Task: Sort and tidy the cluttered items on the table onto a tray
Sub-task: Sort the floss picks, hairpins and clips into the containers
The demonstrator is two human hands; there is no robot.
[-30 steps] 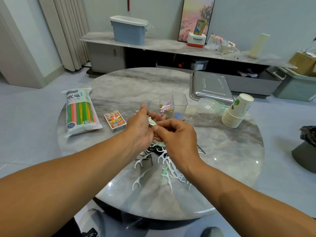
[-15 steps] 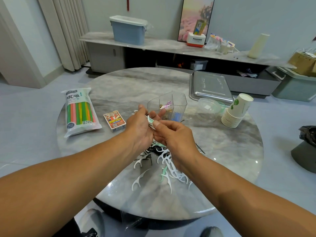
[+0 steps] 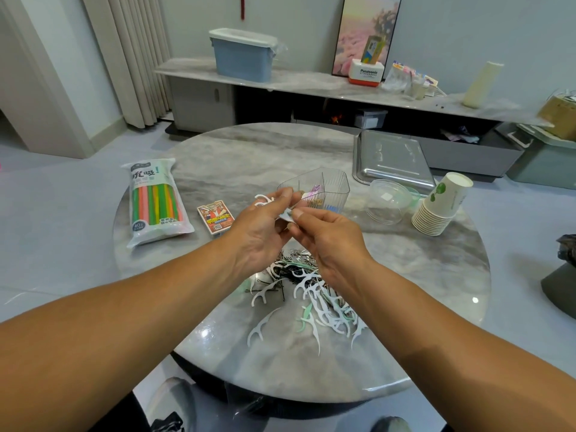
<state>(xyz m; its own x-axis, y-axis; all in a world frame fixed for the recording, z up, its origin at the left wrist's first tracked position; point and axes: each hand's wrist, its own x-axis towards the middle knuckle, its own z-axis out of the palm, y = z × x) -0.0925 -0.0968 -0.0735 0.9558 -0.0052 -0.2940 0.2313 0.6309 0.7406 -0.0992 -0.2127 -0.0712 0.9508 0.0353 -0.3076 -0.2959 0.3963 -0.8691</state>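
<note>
Pale grey walls (image 3: 452, 23) and a grey floor (image 3: 56, 194) surround the round marble counter (image 3: 420, 275). Beyond its far edge a long low cabinet (image 3: 299, 85) runs along the wall, with a framed picture (image 3: 367, 29) leaning on it. Cream curtains (image 3: 131, 57) hang at the left.

Left hand (image 3: 261, 232) raised slightly, white floss picks (image 3: 264, 201) now fanned above its fingers (image 3: 285, 194) — right hand (image 3: 327, 235) closer

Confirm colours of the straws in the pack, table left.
Green, pink and orange stripes, alternating, inside the straw pack with clear-and-white wrap; head view.
</note>
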